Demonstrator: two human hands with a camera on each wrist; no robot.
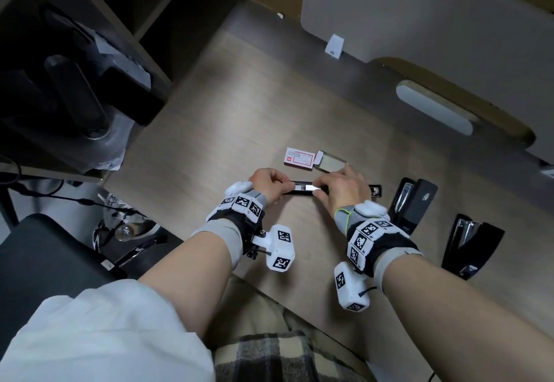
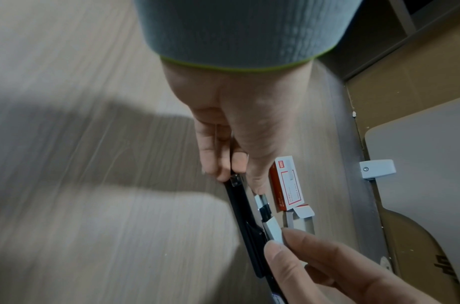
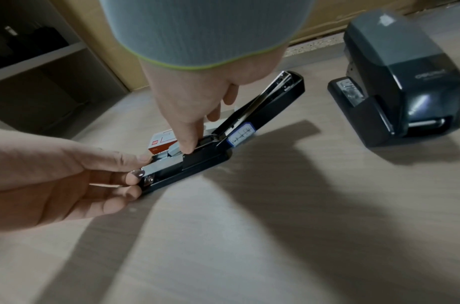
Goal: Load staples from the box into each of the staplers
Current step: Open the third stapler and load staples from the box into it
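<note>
A black stapler (image 1: 301,192) lies opened flat on the desk between my hands. My left hand (image 1: 286,186) grips its left end, with thumb and fingers curled round the metal magazine (image 3: 151,167). My right hand (image 1: 321,190) pinches a silvery staple strip (image 2: 274,230) between thumb and forefinger and holds it over the magazine channel. Just behind the stapler lies the red and white staple box (image 1: 299,158), its inner tray (image 1: 331,163) slid out to the right. Two more black staplers (image 1: 412,203) (image 1: 472,245) stand opened at the right of the desk.
A grey partition (image 1: 419,22) with a white bracket (image 1: 334,46) closes off the desk's far side. Dark shelving and a bag (image 1: 75,96) stand to the left. The desk's near edge (image 1: 269,288) runs just behind my wrists. A dark chair seat (image 1: 45,261) sits lower left.
</note>
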